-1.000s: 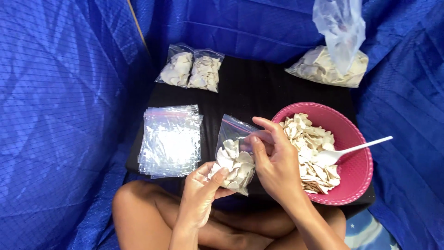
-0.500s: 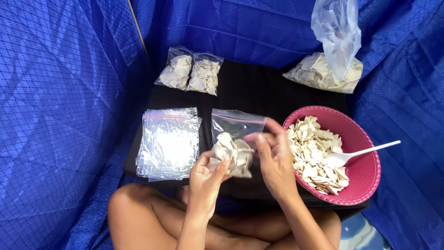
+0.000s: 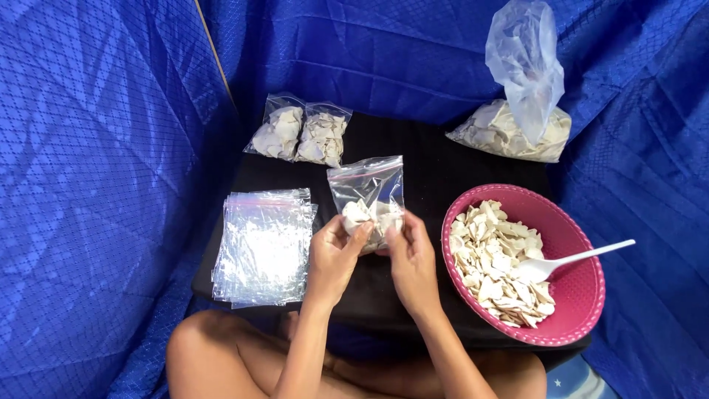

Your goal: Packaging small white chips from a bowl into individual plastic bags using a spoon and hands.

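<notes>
Both hands meet over the middle of the black mat (image 3: 436, 159), holding one small clear bag (image 3: 367, 188) upright between them. The left hand (image 3: 334, 255) grips the bag's lower left side, thumb and fingers curled round it and pinching the plastic over the pale chips (image 3: 369, 216) inside. The right hand (image 3: 410, 258) takes the lower right side the same way, fingers bent and closed on the bag; from here its fingertips are partly hidden behind the plastic, so I cannot tell just how they lie. The bag is filled only in its lower part, and its sealed-looking top strip stands clear above the hands.

Just left of the hands lies a stack of empty bags (image 3: 264, 245), flat on the mat and near its left edge. Farther back, two filled bags (image 3: 299, 135) lie side by side, touching each other. To the right sits a pink bowl (image 3: 576, 295), heaped on its left side with the same pale chips, and a white spoon (image 3: 569, 261) rests in it with the handle pointing out over the right rim. Behind the bowl, at the back right, a big sack (image 3: 509, 129) of chips slumps with its loose clear top standing up. Blue cloth (image 3: 111, 170) surrounds the mat on all sides. The person's bare knees show at the bottom, below the mat.
</notes>
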